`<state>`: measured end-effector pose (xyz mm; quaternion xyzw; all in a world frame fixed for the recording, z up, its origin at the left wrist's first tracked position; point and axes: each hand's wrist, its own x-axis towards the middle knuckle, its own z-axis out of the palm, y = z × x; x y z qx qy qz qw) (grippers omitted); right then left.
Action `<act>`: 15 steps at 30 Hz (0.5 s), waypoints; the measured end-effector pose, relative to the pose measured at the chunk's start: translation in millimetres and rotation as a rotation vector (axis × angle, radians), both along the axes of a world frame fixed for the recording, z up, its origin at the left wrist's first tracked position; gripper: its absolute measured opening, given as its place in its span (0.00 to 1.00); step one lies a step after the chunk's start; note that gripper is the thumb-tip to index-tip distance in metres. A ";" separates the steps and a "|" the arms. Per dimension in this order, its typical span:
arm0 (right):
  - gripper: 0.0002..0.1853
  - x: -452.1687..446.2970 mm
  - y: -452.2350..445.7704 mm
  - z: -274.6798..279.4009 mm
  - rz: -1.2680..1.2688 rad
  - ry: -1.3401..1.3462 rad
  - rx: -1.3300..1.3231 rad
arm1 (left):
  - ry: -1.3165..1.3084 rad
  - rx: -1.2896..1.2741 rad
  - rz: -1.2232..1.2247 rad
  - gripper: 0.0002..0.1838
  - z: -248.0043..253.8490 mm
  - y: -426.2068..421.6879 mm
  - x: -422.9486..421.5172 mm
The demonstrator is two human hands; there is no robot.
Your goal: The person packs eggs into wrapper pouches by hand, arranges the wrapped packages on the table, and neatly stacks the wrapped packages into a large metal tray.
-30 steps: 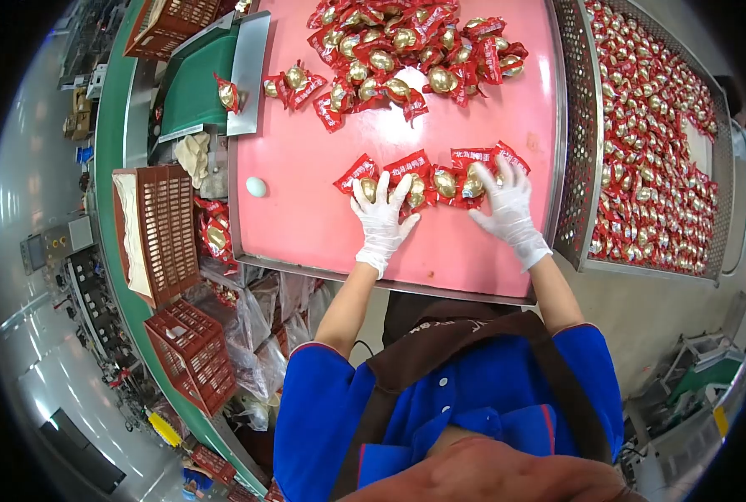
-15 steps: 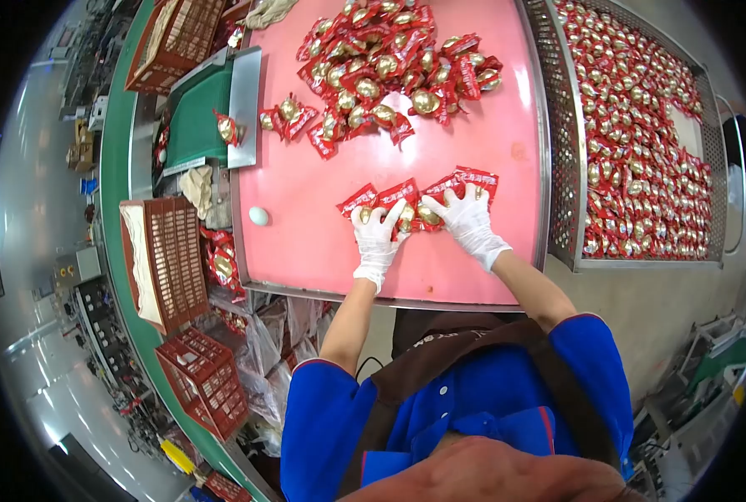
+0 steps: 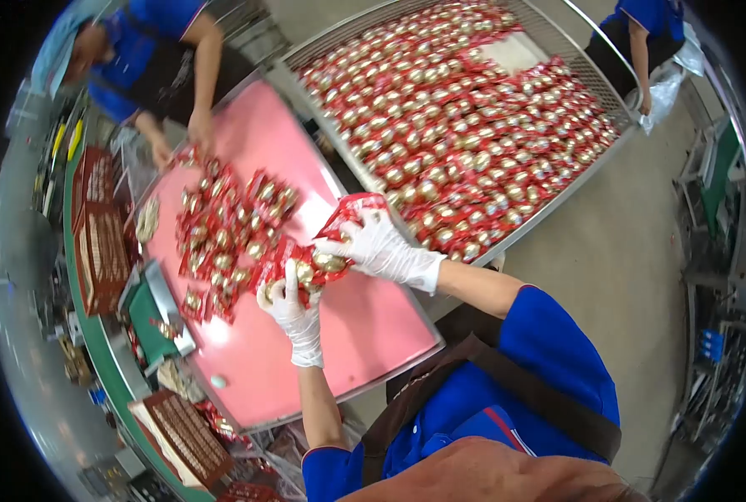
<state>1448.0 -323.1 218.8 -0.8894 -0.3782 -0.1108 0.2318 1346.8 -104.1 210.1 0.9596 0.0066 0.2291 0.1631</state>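
Observation:
Between my two gloved hands is a row of several red egg packets [image 3: 308, 269] with gold, egg-shaped middles, lifted above the pink table [image 3: 348, 335]. My left hand [image 3: 289, 308] is closed round the left end of the row. At the other end, my right hand [image 3: 375, 244] grips the packets from above, close to the near side of the metal tray [image 3: 507, 243]. A loose pile of similar packets [image 3: 222, 226] lies on the table beyond my left hand.
Rows of packets [image 3: 440, 159] fill most of the tray, with a bare pale patch. A co-worker's hands [image 3: 199, 130] are at the pile's far end; another person [image 3: 641, 42] stands beyond the tray. A pale egg [image 3: 218, 381] lies near the table's left edge, beside red crates [image 3: 185, 435].
Both hands have lifted the row of packets off the table and carried it toward the tray. My view has turned right, bringing two other people into sight.

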 end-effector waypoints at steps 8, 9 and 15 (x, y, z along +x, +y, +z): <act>0.44 189.2 -405.9 -22.5 -0.245 -0.139 -0.028 | -0.003 -0.075 -0.307 0.46 -34.5 -383.5 256.4; 0.42 220.6 -457.2 -28.8 -0.279 -0.097 -0.076 | 0.008 -0.145 -0.311 0.47 -52.2 -439.3 299.7; 0.39 378.3 -663.8 -63.0 -0.405 -0.064 -0.164 | 0.236 -0.476 -0.243 0.45 -102.4 -668.8 457.0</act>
